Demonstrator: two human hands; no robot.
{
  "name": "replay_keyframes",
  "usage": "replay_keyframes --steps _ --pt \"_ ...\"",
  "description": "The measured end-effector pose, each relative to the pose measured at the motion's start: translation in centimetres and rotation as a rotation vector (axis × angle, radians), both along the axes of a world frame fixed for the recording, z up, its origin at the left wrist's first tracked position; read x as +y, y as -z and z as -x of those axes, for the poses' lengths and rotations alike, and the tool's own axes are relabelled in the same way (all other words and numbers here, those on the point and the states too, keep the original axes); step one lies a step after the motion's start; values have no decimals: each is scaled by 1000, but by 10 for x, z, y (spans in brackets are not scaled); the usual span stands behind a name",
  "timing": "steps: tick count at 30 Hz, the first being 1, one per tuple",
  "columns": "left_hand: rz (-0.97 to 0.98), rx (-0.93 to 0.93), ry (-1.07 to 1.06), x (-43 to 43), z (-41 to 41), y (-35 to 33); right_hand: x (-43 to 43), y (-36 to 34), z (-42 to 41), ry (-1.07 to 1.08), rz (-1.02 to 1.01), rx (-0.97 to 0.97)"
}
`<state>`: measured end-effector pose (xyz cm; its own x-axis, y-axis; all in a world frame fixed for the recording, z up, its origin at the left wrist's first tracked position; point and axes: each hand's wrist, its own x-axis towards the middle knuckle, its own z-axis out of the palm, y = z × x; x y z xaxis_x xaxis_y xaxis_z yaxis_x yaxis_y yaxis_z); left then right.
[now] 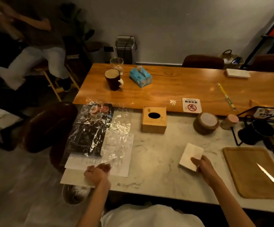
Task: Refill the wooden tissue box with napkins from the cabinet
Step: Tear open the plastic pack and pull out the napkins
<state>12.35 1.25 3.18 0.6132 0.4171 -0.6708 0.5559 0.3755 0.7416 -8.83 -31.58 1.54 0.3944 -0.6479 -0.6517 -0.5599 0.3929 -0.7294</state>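
**Wooden tissue box**: lid on, oval slot upward, near the far edge of the marble table.

**Right hand**: thumb and fingers closed on a folded stack of white napkins, which lies on the table nearer than the box and to its right. Bare marble lies between stack and box.

**Left hand**: fingers curled, resting on a sheet of paper at the near left corner, beside a crinkled clear wrapper. Whether it pinches anything cannot be told.

**Right of the box:** a round wooden holder, a small pink-topped jar and a black wire rack with a black mug.

**Toward the right edge:** a wooden tray carrying a knife.

**Beyond the far edge:** an adjoining wooden table bears a dark mug, a glass and a blue tissue pack.

**Left edge:** a brown chair. The room is dim, with a grey wall behind.
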Motion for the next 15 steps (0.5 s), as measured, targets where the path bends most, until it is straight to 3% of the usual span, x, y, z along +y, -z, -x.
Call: replay_keyframes --steps 3,8,12,15 --pt "107 -18 33 -1 1 -1 3 -6 -2 -97 182 115" --pt "112 110 206 7 6 7 4 -6 -4 -314 429 329" --pt "70 293 254 10 20 -7 5 -3 -2 -313 404 391" --pt "236 486 385 5 36 -31 12 -9 0 -273 436 361"
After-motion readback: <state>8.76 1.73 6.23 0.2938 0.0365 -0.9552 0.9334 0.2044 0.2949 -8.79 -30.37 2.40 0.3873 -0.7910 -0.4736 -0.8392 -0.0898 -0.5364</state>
